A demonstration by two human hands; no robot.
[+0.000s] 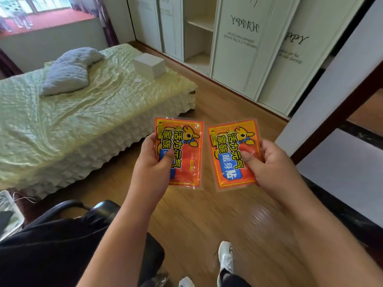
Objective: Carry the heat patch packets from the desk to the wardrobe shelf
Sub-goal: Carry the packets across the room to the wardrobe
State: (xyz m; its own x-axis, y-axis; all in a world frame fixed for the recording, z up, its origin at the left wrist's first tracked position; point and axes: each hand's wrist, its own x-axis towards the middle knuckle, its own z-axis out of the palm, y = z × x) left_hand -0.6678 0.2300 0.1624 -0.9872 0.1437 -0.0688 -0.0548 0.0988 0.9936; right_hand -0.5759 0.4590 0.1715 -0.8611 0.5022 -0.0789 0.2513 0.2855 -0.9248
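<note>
I hold two orange-red heat patch packets with yellow cartoon print, side by side above the wooden floor. My left hand (154, 160) grips the left packet (185, 150) by its lower left edge, thumb on the front. My right hand (269, 164) pinches the right packet (231, 146) by its right side. The wardrobe (234, 50) stands ahead along the far wall, its sliding doors parted to show an open bay with a pale shelf (202, 23) inside.
A bed with a pale green quilt (87, 104), a grey pillow (68, 69) and a white box (149, 64) fills the left. A black chair (83, 208) stands at the lower left. A dark-framed white panel (342, 112) rises on the right. My shoe (226, 257) is below.
</note>
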